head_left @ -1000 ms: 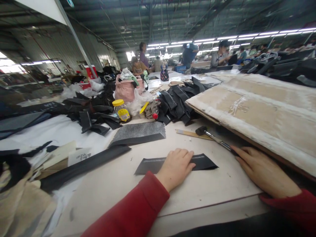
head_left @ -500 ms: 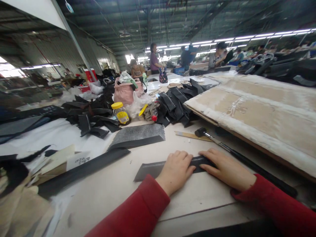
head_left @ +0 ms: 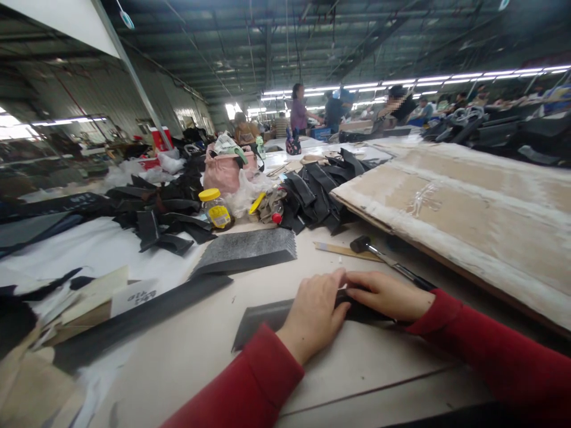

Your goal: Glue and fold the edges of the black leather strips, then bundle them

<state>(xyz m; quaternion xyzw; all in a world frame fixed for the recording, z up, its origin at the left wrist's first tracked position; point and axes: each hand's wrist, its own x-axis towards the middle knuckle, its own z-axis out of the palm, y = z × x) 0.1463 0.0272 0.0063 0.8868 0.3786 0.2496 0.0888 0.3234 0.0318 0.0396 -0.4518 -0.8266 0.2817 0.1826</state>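
Observation:
A dark fabric strip (head_left: 263,319) lies slantwise on the pale worktable, with its left end flat and uncovered. My left hand (head_left: 312,312) is closed over its middle, fingers on top and thumb along the near edge. Beside it, my right hand (head_left: 383,294) grips the strip's right part between thumb and curled fingers. The fingertips of both hands nearly meet, and they hide much of the strip there. Just beyond my right hand lies a hammer (head_left: 360,244), its handle partly hidden behind that hand and sleeve.
A flat wooden stick (head_left: 328,248) lies by the hammer. Grey-and-black fabric (head_left: 250,246) rests further back, near a yellow-lidded jar (head_left: 216,209) and a pink bag (head_left: 225,171). Heaped black strips (head_left: 314,190) lie behind. A large board (head_left: 468,208) overhangs the right side. Several people work beyond.
My right hand has moved left, closer to my left hand, and its fingers have curled in. My left hand's fingers have drawn together around the strip. The strip's left end has shifted slightly left and nearer.

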